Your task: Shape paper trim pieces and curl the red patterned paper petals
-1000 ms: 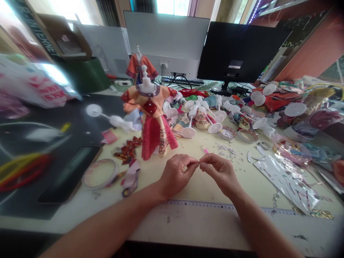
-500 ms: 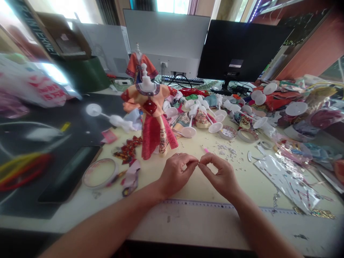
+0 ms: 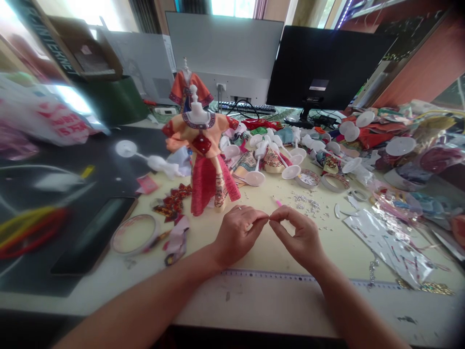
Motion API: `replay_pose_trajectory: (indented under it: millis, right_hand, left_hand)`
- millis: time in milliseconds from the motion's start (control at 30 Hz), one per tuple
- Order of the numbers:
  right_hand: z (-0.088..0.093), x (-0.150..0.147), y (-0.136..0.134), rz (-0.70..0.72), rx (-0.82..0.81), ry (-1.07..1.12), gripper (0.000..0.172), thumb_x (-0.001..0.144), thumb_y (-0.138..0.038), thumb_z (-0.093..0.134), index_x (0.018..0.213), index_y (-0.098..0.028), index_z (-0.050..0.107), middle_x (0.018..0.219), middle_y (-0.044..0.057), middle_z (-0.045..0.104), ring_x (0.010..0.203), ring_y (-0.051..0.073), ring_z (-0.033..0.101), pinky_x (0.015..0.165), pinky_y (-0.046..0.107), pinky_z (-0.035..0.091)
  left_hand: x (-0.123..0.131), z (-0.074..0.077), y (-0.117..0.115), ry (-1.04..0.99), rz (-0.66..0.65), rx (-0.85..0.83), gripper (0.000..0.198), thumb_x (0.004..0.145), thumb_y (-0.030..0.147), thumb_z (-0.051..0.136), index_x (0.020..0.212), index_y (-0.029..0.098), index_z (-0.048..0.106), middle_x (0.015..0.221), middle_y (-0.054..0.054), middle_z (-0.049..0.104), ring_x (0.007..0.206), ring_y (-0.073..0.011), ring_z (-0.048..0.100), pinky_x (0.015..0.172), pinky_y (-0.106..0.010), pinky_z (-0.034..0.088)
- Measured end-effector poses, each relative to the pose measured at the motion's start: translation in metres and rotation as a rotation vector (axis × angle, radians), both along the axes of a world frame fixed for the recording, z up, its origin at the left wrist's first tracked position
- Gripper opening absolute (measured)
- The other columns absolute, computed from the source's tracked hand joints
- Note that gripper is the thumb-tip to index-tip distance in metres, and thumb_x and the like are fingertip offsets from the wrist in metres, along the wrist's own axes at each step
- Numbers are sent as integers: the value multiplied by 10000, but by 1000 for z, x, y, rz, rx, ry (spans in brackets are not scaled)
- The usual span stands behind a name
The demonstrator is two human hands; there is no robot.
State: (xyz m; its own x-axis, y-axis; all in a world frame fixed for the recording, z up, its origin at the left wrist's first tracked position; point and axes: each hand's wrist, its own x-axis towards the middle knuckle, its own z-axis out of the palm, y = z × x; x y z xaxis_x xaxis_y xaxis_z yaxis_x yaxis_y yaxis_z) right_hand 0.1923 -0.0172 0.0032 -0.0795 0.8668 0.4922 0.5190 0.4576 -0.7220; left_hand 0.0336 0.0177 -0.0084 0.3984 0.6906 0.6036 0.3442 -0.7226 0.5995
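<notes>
My left hand (image 3: 238, 233) and my right hand (image 3: 300, 237) meet fingertip to fingertip above the cream table (image 3: 269, 252), each in a pinch. Whatever they pinch between them is too small to make out. Just behind my left hand stands a small white mannequin in an orange top and red skirt (image 3: 205, 162). A pink pen-like stick (image 3: 277, 203) lies just beyond my right hand, beside scattered tiny sequins (image 3: 305, 201).
Tape rolls (image 3: 134, 233) and red trims (image 3: 173, 203) lie left. A second dressed mannequin (image 3: 189, 87) stands behind, before two monitors (image 3: 319, 68). White stands (image 3: 276, 155), fabric pieces and plastic packets (image 3: 385, 240) crowd the right. A phone (image 3: 96, 232) lies on a black mat. A ruler (image 3: 290, 277) runs along the front.
My right hand has arched its fingers up slightly into a rounder pinch; both hands stay nearly in place, fingertips together.
</notes>
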Motion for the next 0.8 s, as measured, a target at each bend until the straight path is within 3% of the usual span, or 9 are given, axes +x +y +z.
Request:
replay_pose_trajectory:
  millis: [800]
  right_hand:
    - [4, -2, 0, 5, 124, -73, 122, 812, -113, 515, 739, -207, 540, 633, -5, 541, 595, 138, 502, 571, 272, 418]
  left_hand:
    - [2, -1, -2, 5, 11, 14, 130, 860, 175, 508, 805, 184, 625, 695, 0, 665, 666, -131, 595, 684, -275, 429]
